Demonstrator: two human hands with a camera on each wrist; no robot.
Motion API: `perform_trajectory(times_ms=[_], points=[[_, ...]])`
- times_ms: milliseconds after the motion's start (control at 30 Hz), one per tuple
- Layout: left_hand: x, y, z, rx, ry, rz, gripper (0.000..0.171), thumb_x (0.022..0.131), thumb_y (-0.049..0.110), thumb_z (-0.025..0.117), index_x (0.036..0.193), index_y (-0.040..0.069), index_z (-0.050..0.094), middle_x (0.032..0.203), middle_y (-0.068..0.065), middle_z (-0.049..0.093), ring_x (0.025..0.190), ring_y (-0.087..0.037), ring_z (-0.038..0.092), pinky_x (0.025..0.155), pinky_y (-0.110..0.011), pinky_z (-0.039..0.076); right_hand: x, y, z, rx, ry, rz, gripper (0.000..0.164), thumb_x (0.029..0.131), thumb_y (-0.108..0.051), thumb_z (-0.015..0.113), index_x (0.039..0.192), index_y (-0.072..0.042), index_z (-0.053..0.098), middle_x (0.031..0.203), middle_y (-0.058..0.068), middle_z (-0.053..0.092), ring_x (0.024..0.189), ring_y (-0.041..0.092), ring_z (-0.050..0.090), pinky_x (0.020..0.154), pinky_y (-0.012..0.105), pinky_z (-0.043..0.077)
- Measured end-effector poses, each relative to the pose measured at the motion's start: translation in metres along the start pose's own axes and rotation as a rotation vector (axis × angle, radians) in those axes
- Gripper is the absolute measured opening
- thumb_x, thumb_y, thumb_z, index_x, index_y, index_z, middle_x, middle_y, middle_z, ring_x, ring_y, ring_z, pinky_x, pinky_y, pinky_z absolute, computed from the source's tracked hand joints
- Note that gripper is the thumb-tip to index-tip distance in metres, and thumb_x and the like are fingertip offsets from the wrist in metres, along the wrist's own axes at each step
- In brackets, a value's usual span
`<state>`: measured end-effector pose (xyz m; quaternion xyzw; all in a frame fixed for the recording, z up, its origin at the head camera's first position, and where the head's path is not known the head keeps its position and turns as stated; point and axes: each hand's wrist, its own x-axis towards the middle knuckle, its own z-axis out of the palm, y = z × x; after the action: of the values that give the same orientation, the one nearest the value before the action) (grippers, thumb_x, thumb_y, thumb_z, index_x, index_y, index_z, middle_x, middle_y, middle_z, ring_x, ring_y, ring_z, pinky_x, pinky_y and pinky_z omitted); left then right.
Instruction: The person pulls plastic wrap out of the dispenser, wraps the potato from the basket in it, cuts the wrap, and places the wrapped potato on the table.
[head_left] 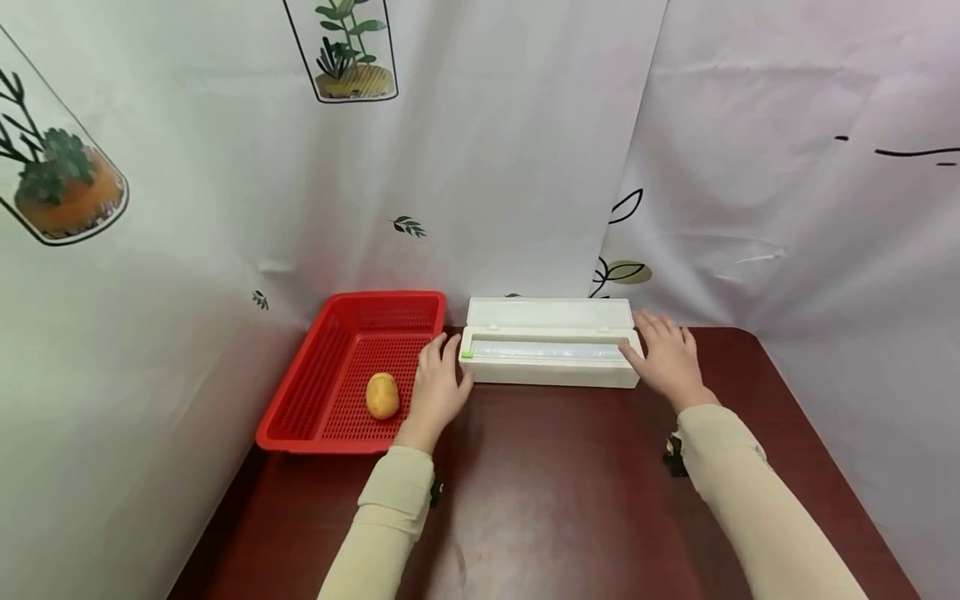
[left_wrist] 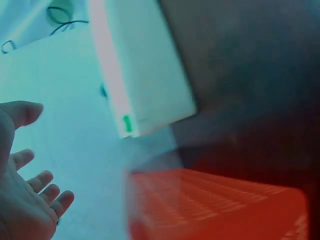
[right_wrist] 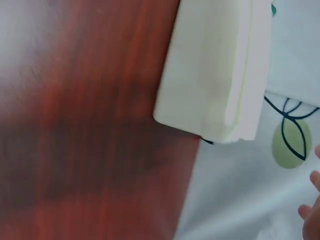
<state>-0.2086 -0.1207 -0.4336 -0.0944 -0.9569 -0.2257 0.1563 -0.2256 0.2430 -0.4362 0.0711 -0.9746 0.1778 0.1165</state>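
A white cling film dispenser box [head_left: 555,372] stands at the back of the table with its lid [head_left: 551,313] raised. Inside lies a roll of clear film [head_left: 547,350], and a small green slider [head_left: 467,355] sits at the left end of the front edge. My left hand [head_left: 438,387], fingers spread, is beside the box's left end, between it and the red basket. At the opposite end my right hand [head_left: 667,354] is held with fingers apart, its thumb close to the box's right corner. Neither hand holds anything. In the left wrist view the left hand's fingers [left_wrist: 37,182] show loosely extended.
A red plastic basket [head_left: 296,371] sits at the back left, with one yellow potato [head_left: 382,396] in it. The dark red-brown table [head_left: 555,483] stretches in front of the box. White printed curtains [head_left: 487,167] hang behind and along both sides.
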Motion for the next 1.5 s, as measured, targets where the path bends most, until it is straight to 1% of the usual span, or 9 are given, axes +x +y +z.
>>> perform_trajectory(times_ms=[133, 233, 333, 533, 800, 1067, 1300, 1400, 1500], points=[[0.001, -0.014, -0.011, 0.06, -0.049, -0.045, 0.054, 0.085, 0.021, 0.064, 0.133, 0.006, 0.044, 0.135, -0.02, 0.036, 0.125, -0.038, 0.03, 0.096, -0.052, 0.033, -0.007, 0.002, 0.011, 0.009, 0.003, -0.023, 0.054, 0.091, -0.029, 0.054, 0.136, -0.001, 0.041, 0.14, 0.02, 0.038, 0.129, 0.039, 0.028, 0.098, 0.06, 0.021], [0.01, -0.022, -0.029, 0.126, -0.188, -0.083, 0.056, 0.087, 0.024, 0.063, 0.135, 0.005, 0.041, 0.135, -0.021, 0.036, 0.125, -0.037, 0.028, 0.097, -0.051, 0.031, -0.012, 0.006, 0.016, 0.022, -0.008, -0.025, 0.047, 0.092, -0.021, 0.054, 0.133, 0.0, 0.045, 0.136, 0.022, 0.043, 0.125, 0.04, 0.033, 0.094, 0.06, 0.025], [0.026, -0.019, -0.037, 0.168, -0.334, -0.052, 0.06, 0.088, 0.026, 0.063, 0.138, 0.005, 0.037, 0.136, -0.021, 0.035, 0.126, -0.037, 0.027, 0.1, -0.05, 0.028, -0.016, 0.01, 0.018, 0.03, -0.029, -0.017, 0.042, 0.093, -0.018, 0.053, 0.13, 0.0, 0.048, 0.133, 0.022, 0.045, 0.122, 0.04, 0.036, 0.093, 0.06, 0.028], [0.056, -0.003, -0.009, 0.181, -0.457, 0.079, 0.052, 0.091, 0.025, 0.059, 0.136, 0.006, 0.043, 0.134, -0.018, 0.041, 0.124, -0.035, 0.033, 0.099, -0.048, 0.031, -0.014, 0.012, 0.024, 0.04, -0.066, -0.049, 0.038, 0.093, -0.014, 0.052, 0.129, -0.001, 0.051, 0.131, 0.021, 0.048, 0.12, 0.041, 0.039, 0.092, 0.059, 0.03], [0.071, -0.015, 0.024, 0.259, -0.596, 0.069, 0.043, 0.094, 0.019, 0.053, 0.136, 0.012, 0.046, 0.138, -0.009, 0.041, 0.128, -0.029, 0.03, 0.098, -0.046, 0.029, -0.004, 0.012, 0.036, -0.003, -0.152, -0.099, 0.039, 0.094, -0.012, 0.051, 0.131, -0.001, 0.049, 0.134, 0.02, 0.046, 0.123, 0.039, 0.037, 0.094, 0.058, 0.03], [0.077, -0.014, 0.037, 0.285, -0.598, 0.148, 0.03, 0.094, 0.019, 0.053, 0.123, 0.014, 0.059, 0.127, -0.007, 0.052, 0.117, -0.027, 0.04, 0.093, -0.044, 0.032, 0.007, 0.018, 0.04, -0.056, -0.194, -0.098, 0.035, 0.094, -0.012, 0.051, 0.126, -0.001, 0.054, 0.124, 0.02, 0.053, 0.117, 0.038, 0.042, 0.091, 0.055, 0.034], [0.078, -0.025, 0.049, 0.222, -0.533, 0.136, 0.017, 0.09, 0.022, 0.06, 0.103, 0.017, 0.069, 0.106, -0.003, 0.058, 0.104, -0.023, 0.044, 0.086, -0.04, 0.034, 0.018, 0.023, 0.042, -0.078, -0.203, -0.146, 0.017, 0.09, -0.015, 0.059, 0.102, -0.007, 0.069, 0.109, 0.014, 0.059, 0.104, 0.033, 0.046, 0.082, 0.05, 0.04], [0.082, -0.028, 0.051, 0.179, -0.507, 0.113, 0.016, 0.09, 0.021, 0.06, 0.101, 0.018, 0.071, 0.1, -0.002, 0.06, 0.102, -0.023, 0.045, 0.084, -0.039, 0.035, 0.025, 0.027, 0.041, -0.036, -0.228, -0.134, 0.016, 0.088, -0.016, 0.062, 0.098, -0.007, 0.071, 0.102, 0.011, 0.062, 0.099, 0.031, 0.047, 0.081, 0.049, 0.041], [0.086, -0.031, 0.055, 0.166, -0.482, 0.107, 0.014, 0.09, 0.022, 0.061, 0.099, 0.019, 0.071, 0.097, 0.0, 0.061, 0.1, -0.021, 0.046, 0.082, -0.038, 0.035, 0.031, 0.031, 0.04, 0.064, -0.275, -0.059, 0.016, 0.087, -0.016, 0.064, 0.096, -0.006, 0.072, 0.097, 0.01, 0.065, 0.097, 0.03, 0.046, 0.08, 0.046, 0.042]])
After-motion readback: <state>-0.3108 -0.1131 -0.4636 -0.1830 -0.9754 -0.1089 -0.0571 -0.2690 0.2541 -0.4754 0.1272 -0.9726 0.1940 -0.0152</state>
